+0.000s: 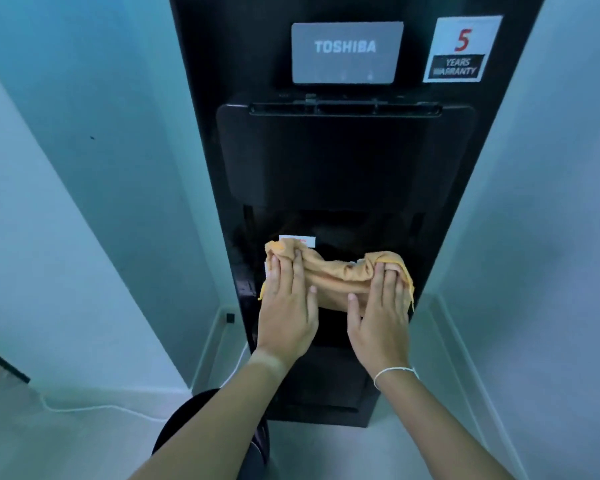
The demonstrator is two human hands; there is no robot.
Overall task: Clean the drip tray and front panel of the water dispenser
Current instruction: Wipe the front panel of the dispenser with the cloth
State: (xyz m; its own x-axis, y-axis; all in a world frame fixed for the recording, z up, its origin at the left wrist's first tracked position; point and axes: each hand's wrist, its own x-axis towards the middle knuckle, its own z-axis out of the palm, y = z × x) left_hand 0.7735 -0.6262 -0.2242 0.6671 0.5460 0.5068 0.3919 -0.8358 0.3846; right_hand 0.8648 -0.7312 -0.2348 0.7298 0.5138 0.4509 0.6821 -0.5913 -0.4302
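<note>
The drip tray itself is pretty much hidden; it sits in the dark alcove of the water dispenser (pixel 343 168), right under and just past both hands, covered by an orange cloth (pixel 336 275) that's bunched up across it. Left hand (pixel 286 306) lies on the left end of the cloth, fingers fairly straight and pressing down, tips a bit curled into the fabric; right hand (pixel 381 310) does the same on the right end, so neither looks like a real grip, more a flat push. Between the two hands the cloth is scrunched into folds.

My take: this is the tray-wiping bit, front panel not obviously done yet. To do it well I'd flatten the cloth so more of it touches; drag it toward the wrists rather than shoving dirt to the back; get into the corners beyond the fingertips.

Above the hands there's a grey logo plate (pixel 347 51) and a warranty sticker (pixel 461 50); a small white label (pixel 297 239) peeks out just beyond the left fingertips.
</note>
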